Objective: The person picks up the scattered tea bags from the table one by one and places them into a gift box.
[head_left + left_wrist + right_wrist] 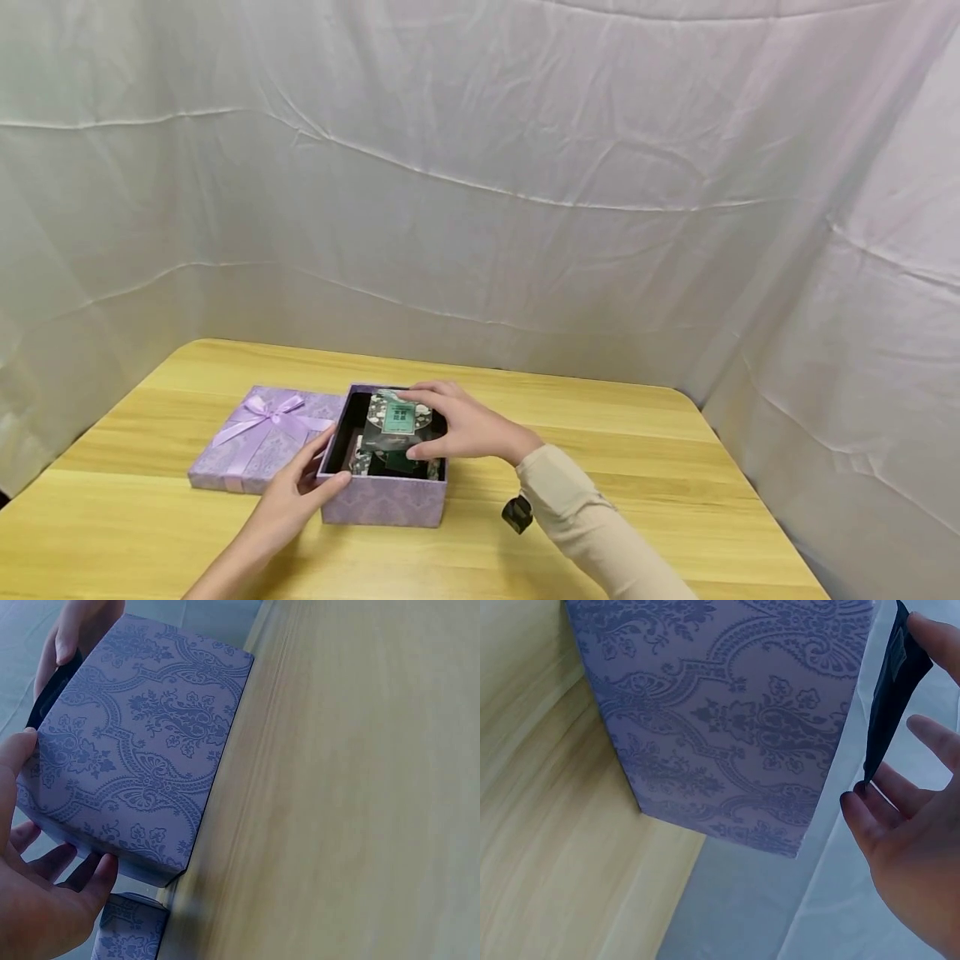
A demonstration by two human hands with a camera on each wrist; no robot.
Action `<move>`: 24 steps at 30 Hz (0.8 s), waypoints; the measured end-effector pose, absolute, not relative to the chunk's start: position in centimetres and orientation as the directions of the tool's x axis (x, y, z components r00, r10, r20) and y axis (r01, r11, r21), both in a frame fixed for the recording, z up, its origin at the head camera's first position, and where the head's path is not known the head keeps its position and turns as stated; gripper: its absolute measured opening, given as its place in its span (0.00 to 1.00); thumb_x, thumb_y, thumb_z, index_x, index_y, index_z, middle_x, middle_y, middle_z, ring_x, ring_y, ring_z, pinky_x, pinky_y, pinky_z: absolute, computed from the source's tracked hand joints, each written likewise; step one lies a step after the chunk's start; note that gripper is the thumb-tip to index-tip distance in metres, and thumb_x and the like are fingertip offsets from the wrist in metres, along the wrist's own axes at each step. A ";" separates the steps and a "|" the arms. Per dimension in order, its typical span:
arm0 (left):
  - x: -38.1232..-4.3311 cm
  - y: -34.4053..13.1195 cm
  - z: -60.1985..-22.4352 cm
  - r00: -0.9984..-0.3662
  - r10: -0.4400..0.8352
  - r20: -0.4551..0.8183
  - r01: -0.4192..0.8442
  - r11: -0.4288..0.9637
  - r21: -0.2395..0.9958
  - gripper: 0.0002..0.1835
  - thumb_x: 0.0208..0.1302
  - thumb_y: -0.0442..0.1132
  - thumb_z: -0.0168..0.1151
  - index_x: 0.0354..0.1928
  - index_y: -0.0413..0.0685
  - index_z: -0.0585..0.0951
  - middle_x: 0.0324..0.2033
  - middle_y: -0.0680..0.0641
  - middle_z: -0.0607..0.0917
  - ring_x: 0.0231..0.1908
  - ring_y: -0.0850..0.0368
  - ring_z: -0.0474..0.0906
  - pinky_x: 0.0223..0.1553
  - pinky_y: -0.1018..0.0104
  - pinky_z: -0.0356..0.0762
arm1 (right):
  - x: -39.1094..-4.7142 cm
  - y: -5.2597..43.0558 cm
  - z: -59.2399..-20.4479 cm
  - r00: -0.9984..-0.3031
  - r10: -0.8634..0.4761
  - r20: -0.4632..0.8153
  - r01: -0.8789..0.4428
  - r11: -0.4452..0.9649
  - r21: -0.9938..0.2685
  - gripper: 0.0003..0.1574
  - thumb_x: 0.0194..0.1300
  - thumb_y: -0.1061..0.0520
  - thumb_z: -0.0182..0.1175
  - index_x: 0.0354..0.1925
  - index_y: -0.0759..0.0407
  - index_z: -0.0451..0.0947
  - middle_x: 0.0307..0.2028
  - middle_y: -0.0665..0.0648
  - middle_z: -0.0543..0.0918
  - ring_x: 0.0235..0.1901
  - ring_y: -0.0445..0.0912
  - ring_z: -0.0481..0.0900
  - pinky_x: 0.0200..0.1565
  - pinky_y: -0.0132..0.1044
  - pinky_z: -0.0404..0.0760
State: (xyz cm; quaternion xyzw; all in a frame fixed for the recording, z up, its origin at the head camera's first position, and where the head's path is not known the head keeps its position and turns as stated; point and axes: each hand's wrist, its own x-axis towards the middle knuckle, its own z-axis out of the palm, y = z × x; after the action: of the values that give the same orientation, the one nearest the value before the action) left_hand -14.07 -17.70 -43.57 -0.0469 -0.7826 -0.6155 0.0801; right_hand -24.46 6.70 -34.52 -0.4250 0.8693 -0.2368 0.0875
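A lidless purple patterned gift box (382, 502) stands on the table, its inside dark. My left hand (288, 492) holds its near left corner, thumb at the rim and fingers along the outer left wall, as the left wrist view shows too. With thumb and fingers on opposite edges, my right hand (468, 423) grips a flat dark packet (397, 419) with pale flowers and a green label, above the box opening. Edge-on in the right wrist view, the packet (894, 697) looks thin and sits above the rim. Below it inside the box lies another dark floral packet (401, 462).
Left of the box lies its purple lid (262, 446), topped with a lilac ribbon bow (272, 410). A black band-like device (517, 514) shows under the right wrist. Pale curtains (480, 208) hang behind and beside the wooden table (637, 500).
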 end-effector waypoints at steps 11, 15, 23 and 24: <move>-14.1 -17.7 -43.5 -0.984 -0.019 0.176 0.167 0.231 0.958 0.37 0.65 0.37 0.63 0.73 0.41 0.59 0.64 0.27 0.66 0.57 0.33 0.72 0.50 0.78 0.70 | -25.3 5.6 -34.9 -0.632 -0.774 0.019 -0.646 0.514 -0.565 0.47 0.57 0.42 0.69 0.71 0.45 0.62 0.70 0.53 0.61 0.69 0.47 0.56 0.65 0.49 0.62; -14.1 -17.7 -43.4 -0.986 -0.014 0.166 0.158 0.234 0.959 0.37 0.66 0.38 0.63 0.73 0.42 0.58 0.64 0.28 0.66 0.58 0.33 0.71 0.50 0.79 0.69 | -25.5 5.3 -35.3 -0.630 -0.776 0.004 -0.641 0.518 -0.566 0.47 0.57 0.43 0.70 0.71 0.45 0.63 0.70 0.54 0.60 0.69 0.48 0.56 0.65 0.49 0.62; -14.1 -17.7 -43.4 -0.986 -0.016 0.167 0.158 0.245 0.957 0.37 0.66 0.38 0.63 0.73 0.43 0.59 0.65 0.29 0.66 0.58 0.35 0.71 0.50 0.78 0.69 | -25.3 4.8 -36.0 -0.609 -0.793 -0.018 -0.665 0.523 -0.534 0.48 0.57 0.42 0.69 0.71 0.45 0.62 0.71 0.55 0.60 0.70 0.49 0.54 0.67 0.53 0.57; -14.1 -17.7 -43.4 -0.986 -0.018 0.168 0.158 0.249 0.955 0.37 0.66 0.39 0.63 0.73 0.43 0.59 0.65 0.29 0.66 0.58 0.35 0.71 0.50 0.78 0.69 | -25.3 4.7 -36.1 -0.608 -0.794 -0.020 -0.668 0.525 -0.528 0.48 0.57 0.42 0.70 0.71 0.45 0.62 0.71 0.55 0.60 0.70 0.49 0.54 0.66 0.53 0.58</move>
State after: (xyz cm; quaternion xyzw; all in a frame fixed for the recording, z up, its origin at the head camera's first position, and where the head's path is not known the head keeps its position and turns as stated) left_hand -14.10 -17.72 -43.36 -0.0447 -0.7870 -0.6111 0.0720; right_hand -25.31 4.71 -36.05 -0.4233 0.8633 -0.2420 0.1304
